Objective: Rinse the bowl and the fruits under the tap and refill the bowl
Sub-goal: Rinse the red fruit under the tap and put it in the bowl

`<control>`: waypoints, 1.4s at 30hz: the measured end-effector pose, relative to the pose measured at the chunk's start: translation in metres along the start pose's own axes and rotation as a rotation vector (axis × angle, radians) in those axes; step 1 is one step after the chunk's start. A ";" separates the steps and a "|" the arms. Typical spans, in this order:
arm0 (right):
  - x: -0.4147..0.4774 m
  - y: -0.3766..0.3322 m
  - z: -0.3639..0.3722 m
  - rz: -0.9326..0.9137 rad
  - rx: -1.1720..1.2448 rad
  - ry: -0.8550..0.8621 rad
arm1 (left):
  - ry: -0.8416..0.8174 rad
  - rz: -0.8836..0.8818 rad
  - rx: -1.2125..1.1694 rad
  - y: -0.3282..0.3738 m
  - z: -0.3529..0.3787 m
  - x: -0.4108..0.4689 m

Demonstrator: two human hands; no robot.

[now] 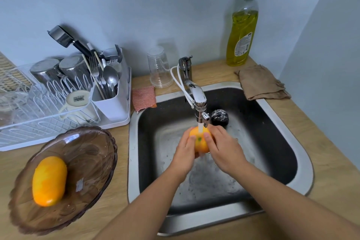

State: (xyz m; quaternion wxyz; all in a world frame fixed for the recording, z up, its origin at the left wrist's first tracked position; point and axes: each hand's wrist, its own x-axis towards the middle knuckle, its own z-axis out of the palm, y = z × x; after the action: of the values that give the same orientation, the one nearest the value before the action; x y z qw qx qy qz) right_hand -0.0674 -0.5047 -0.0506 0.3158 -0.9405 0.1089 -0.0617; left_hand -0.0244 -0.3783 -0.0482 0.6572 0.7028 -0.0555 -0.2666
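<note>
An orange fruit [200, 141] with a green stem spot sits under the running tap [197, 99], held over the sink [300, 142]. My left hand [185, 154] grips its left side and my right hand [224, 148] grips its right side, thumbs on top. Water streams onto the fruit from the spout. A brown tinted glass bowl [91, 161] stands on the counter left of the sink. One yellow-orange oblong fruit [49, 180] lies in its left half.
A white dish rack [58, 115] with cups and cutlery stands behind the bowl. A pink sponge [143, 98], an upturned clear cup [159, 68], a dish soap bottle [242, 29] and a brown cloth [261, 83] line the back. A dark scrubber [220, 117] lies in the sink.
</note>
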 end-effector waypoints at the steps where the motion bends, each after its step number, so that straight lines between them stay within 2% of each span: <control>1: 0.001 -0.003 -0.001 -0.015 -0.065 -0.022 | -0.027 -0.009 0.028 0.000 -0.003 0.000; 3: 0.008 -0.008 -0.003 -0.030 -0.119 -0.086 | -0.068 0.003 0.058 -0.001 -0.007 -0.002; 5: 0.016 -0.012 -0.006 -0.014 -0.049 -0.162 | -0.029 -0.003 -0.034 -0.002 -0.009 -0.005; 8: 0.023 -0.011 -0.005 0.144 0.376 -0.225 | 0.076 -0.057 -0.168 -0.002 -0.011 -0.003; 9: 0.021 -0.012 -0.003 0.167 0.437 -0.220 | 0.085 -0.093 -0.231 -0.002 -0.010 -0.003; 11: 0.015 -0.010 0.003 0.087 0.377 -0.145 | 0.105 -0.214 -0.416 0.002 -0.012 -0.001; 13: 0.005 -0.011 0.007 -0.031 0.135 -0.108 | 0.106 -0.325 -0.514 0.006 -0.017 0.001; 15: -0.002 -0.014 0.010 -0.133 -0.059 -0.071 | 0.077 -0.395 -0.382 0.008 -0.021 0.005; 17: -0.002 -0.015 0.010 -0.176 -0.073 -0.054 | 0.070 -0.416 -0.237 0.011 -0.022 0.009; 20: 0.006 -0.004 0.008 -0.069 0.112 -0.130 | 0.104 -0.370 -0.112 0.014 -0.018 0.014; 23: 0.005 0.010 0.002 0.068 0.379 -0.214 | 0.118 -0.208 0.060 0.009 -0.016 0.019; 25: -0.001 0.018 0.000 0.079 0.443 -0.216 | 0.072 -0.109 0.111 0.007 -0.013 0.018; 28: -0.009 0.027 0.000 0.072 0.440 -0.166 | 0.018 -0.089 0.069 0.005 -0.012 0.011; 31: -0.014 0.028 0.005 0.032 0.441 -0.144 | 0.001 -0.149 -0.089 -0.003 -0.019 0.007; 37: -0.015 0.009 0.005 -0.074 0.358 -0.196 | 0.100 -0.308 -0.237 -0.003 -0.035 -0.003; 42: -0.017 -0.018 0.008 -0.097 0.431 -0.153 | 0.148 -0.308 -0.208 0.001 -0.048 -0.012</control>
State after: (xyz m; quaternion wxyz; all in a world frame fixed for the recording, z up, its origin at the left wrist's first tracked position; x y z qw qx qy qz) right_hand -0.0790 -0.4822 -0.0469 0.5134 -0.8574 0.0237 -0.0273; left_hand -0.0131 -0.3301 -0.0438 0.6799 0.6490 0.1291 -0.3160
